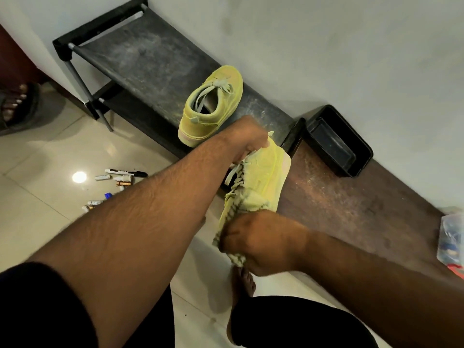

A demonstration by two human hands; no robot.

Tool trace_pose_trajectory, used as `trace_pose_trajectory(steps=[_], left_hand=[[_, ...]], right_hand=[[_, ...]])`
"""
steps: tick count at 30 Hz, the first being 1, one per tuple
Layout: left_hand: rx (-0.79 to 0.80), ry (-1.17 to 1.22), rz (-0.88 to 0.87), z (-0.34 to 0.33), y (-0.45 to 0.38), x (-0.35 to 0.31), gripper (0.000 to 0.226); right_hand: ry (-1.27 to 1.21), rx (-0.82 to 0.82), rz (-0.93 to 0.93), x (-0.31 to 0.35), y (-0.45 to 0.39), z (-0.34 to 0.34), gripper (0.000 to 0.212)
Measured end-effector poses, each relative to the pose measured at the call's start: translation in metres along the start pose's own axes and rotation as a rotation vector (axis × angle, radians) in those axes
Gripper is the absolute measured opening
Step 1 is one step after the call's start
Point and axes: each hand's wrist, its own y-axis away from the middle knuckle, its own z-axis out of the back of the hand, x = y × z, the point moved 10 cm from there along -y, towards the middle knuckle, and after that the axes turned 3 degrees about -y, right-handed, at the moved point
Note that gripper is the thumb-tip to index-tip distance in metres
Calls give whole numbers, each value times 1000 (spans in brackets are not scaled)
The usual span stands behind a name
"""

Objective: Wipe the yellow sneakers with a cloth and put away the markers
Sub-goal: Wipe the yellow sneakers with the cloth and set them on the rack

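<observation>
While left hand (247, 139) grips sneaker (263, 172), bin (361, 144) sits nearby.

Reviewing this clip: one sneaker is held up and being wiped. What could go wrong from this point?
1. The left hand holds the sneaker in the air by its collar; hard rubbing by the right hand with the cloth might loosen that grip.
2. The markers lie loose on the floor by the person's feet and could be stepped on.
3. The second sneaker overhangs the rack edge and may get knocked off.

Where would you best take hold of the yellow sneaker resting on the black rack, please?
Probably at the heel collar of the sneaker on the rack, coming from the floor side. Its heel overhangs the front edge of the rack toward the person and its opening faces up, so fingers could hook inside the collar.
</observation>
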Motion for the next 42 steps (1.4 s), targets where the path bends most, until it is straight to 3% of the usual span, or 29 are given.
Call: trace_pose_trajectory(steps=[2, 6, 11, 14, 16, 18, 20, 23, 29, 33, 36, 39, 42], left_hand=[[23, 50, 22, -2, -4, 6, 20], [72, 153, 43, -5, -7, 10, 28], [89, 194, 107, -9, -10, 20, 39], [67, 217, 134, -5, -8, 23, 44], [59, 240, 125, -1, -2, 20, 45], [75, 272, 102, -1, 0, 14, 39], [118, 276, 69, -6, 2, 9, 26], [133, 256, -15, -11, 1, -3, 12], [151, 264, -98, -16, 9, -14, 26], [200, 201, -190, -26, 29, -20, 37], [238, 174, -237, -35, 43, -19, 33], [199, 261, -178, -30, 44, -12, 18], [247, 293, -132, -33, 46, -9, 16]], right_hand=[[-95, -93, 66, 6, 27, 6, 23], [50, -433, 42, -28, 56, 35, 32], [164, -509, -1, -77, 49, 38, 34], [140, -618, -161, -117, 58, 58, 41], [78, -702, -376, -151, 71, 68, 47], [-94, -709, -616, -188, 80, 66, 60], [-199, -718, -716, -204, 78, 67, 64], [-234, -850, -783, -202, 80, 80, 61], [-419, -1077, -893, -148, 109, 62, 67], [-495, -1109, -976, -160, 119, 60, 60], [-602, -1081, -1073, -167, 131, 61, 52], [-642, -1026, -1102, -132, 137, 46, 57], [-714, -1032, -1110, -100, 137, 21, 58]])
